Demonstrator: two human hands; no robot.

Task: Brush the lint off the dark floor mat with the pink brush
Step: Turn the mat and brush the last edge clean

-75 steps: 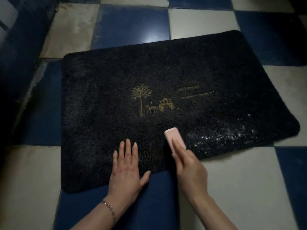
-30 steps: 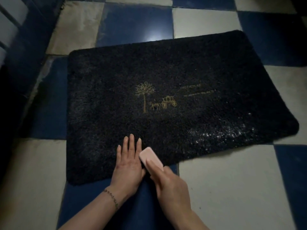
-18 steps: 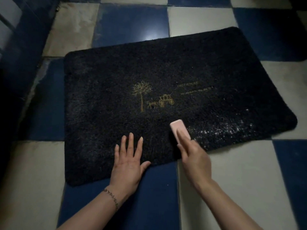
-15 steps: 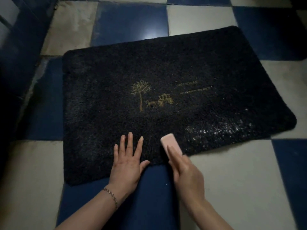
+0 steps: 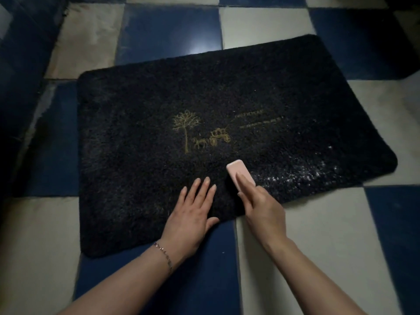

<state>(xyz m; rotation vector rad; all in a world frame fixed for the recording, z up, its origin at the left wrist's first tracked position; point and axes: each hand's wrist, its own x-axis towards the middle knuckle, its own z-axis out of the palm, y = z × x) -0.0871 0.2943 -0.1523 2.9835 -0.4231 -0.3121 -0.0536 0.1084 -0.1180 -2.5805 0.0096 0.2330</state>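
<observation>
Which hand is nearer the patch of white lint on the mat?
Right. The right hand holds the pink brush at the lint patch's left edge; the left hand presses the mat farther left.

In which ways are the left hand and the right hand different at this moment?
The left hand lies flat on the mat with its fingers straight and spread, and it holds nothing; the right hand holds the pink brush. The left hand's wrist wears a thin bracelet; the right hand's wrist is bare. The left hand is on clean pile; the right hand is beside the white lint. Both are at the mat's near edge.
</observation>
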